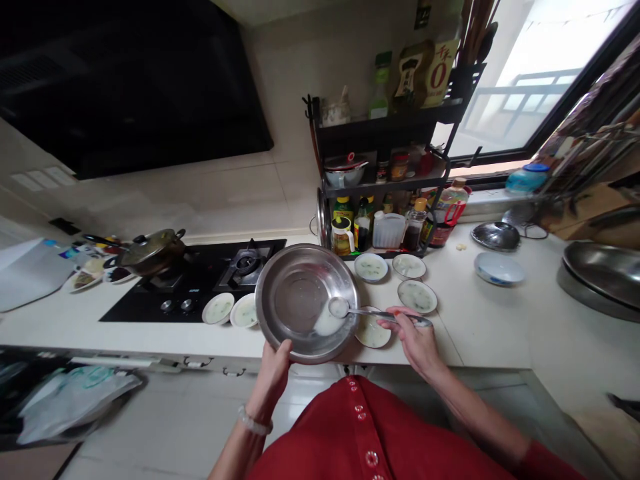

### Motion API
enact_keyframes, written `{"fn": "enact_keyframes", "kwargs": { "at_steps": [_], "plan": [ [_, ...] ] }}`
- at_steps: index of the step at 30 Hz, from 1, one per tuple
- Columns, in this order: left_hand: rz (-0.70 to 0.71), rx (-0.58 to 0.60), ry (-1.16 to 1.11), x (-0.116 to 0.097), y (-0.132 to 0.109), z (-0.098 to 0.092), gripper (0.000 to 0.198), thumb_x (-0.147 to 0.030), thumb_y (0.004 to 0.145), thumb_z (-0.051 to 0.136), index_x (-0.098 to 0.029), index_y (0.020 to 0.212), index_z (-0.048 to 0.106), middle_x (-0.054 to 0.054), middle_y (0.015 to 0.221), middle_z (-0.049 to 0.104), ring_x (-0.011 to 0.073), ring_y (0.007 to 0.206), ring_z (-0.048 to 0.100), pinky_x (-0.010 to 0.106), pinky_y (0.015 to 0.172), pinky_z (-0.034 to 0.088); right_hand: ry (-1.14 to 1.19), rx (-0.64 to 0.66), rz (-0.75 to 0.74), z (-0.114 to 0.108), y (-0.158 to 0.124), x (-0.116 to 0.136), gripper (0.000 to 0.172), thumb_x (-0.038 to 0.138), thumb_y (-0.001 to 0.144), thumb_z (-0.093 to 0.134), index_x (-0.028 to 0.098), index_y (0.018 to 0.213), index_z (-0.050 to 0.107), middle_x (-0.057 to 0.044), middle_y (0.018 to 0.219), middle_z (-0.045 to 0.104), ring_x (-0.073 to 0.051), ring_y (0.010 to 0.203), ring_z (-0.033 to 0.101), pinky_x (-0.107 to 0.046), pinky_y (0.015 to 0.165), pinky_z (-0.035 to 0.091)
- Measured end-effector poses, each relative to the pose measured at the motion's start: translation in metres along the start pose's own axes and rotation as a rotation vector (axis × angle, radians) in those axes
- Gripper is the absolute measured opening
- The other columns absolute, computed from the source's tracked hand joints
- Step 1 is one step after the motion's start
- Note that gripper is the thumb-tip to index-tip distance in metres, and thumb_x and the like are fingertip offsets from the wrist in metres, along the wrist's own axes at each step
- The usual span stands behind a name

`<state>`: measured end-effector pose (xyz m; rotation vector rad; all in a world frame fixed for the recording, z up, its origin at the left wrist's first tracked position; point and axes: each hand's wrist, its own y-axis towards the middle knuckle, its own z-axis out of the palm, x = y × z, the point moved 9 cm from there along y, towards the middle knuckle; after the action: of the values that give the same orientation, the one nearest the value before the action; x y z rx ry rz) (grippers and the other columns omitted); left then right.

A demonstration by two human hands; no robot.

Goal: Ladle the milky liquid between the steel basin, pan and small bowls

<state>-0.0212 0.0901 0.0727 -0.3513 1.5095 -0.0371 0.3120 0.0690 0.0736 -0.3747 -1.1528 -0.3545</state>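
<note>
My left hand (277, 367) grips the near rim of a wide steel basin (295, 293), which is tilted toward the right. A little whitish liquid (329, 323) has pooled at the basin's lower right side. In my right hand (413, 337) is the handle of a metal ladle (370, 312), its round bowl inside the basin at the pool. Just under the ladle's handle stands a bowl of pale soup (373, 331), partly covered by basin and ladle. More filled bowls stand close by: one bowl with greens (417, 296) to the right, another bowl (220, 309) left of the basin.
A gas stove (200, 273) with a lidded pot (153, 252) lies to the left. Behind the bowls rises a black rack (385, 123) of bottles and jars. To the right are a white bowl (500, 269) and steel pans (600, 280). The counter's front edge runs before me.
</note>
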Motion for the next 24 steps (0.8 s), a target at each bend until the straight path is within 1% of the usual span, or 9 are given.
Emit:
{"fn": "enact_keyframes", "kwargs": {
  "at_steps": [3,8,14,18,21,24],
  "plan": [
    [-0.02,0.022,-0.014,0.005,0.001,0.001,0.03,-0.023,0.058,0.056,-0.01,0.084,0.062,0.007,0.074,0.066,0.0212,0.075,0.061,0.031,0.069,0.05,0.028,-0.014,0.018,-0.002,-0.003,0.004,0.025,0.037,0.065,0.074,0.015,0.074,0.065,-0.004,0.072,0.068,-0.018,0.058,0.067,-0.03,0.06,0.057],
    [-0.072,0.051,-0.044,0.008,-0.003,0.004,0.028,-0.021,0.059,0.054,-0.012,0.085,0.059,0.005,0.075,0.066,0.019,0.071,0.061,0.028,0.063,0.05,0.054,-0.032,0.027,-0.005,-0.007,0.012,0.022,0.034,0.064,0.074,0.015,0.072,0.065,-0.003,0.072,0.068,-0.016,0.056,0.066,-0.029,0.06,0.056],
    [-0.118,0.014,-0.069,0.007,-0.006,0.003,0.033,-0.021,0.057,0.055,-0.013,0.09,0.057,0.003,0.072,0.065,0.0169,0.065,0.06,0.025,0.057,0.047,0.065,-0.051,0.02,-0.016,-0.01,0.019,0.022,0.032,0.063,0.076,0.014,0.071,0.066,-0.002,0.073,0.067,-0.016,0.057,0.067,-0.029,0.059,0.056],
    [-0.083,0.004,-0.045,0.003,-0.005,0.001,0.036,-0.021,0.056,0.056,-0.013,0.092,0.057,0.002,0.069,0.064,0.0153,0.062,0.057,0.022,0.053,0.045,0.063,-0.039,0.017,-0.03,-0.016,0.029,0.023,0.033,0.062,0.078,0.014,0.072,0.068,-0.004,0.076,0.067,-0.018,0.06,0.068,-0.031,0.063,0.057],
    [-0.083,0.022,-0.028,0.003,-0.004,0.001,0.032,-0.021,0.057,0.056,-0.014,0.088,0.057,0.001,0.068,0.063,0.0141,0.059,0.056,0.021,0.05,0.043,0.05,-0.061,0.018,-0.046,-0.019,0.035,0.024,0.033,0.061,0.079,0.014,0.072,0.069,-0.004,0.078,0.068,-0.019,0.06,0.068,-0.031,0.064,0.057],
    [-0.11,0.018,-0.055,0.004,-0.003,0.001,0.026,-0.02,0.057,0.056,-0.014,0.082,0.056,0.0,0.065,0.062,0.0137,0.057,0.055,0.022,0.051,0.044,0.03,-0.093,-0.006,-0.064,-0.02,0.04,0.025,0.034,0.059,0.08,0.015,0.07,0.069,-0.004,0.079,0.068,-0.018,0.06,0.068,-0.031,0.063,0.057]
  ]
}}
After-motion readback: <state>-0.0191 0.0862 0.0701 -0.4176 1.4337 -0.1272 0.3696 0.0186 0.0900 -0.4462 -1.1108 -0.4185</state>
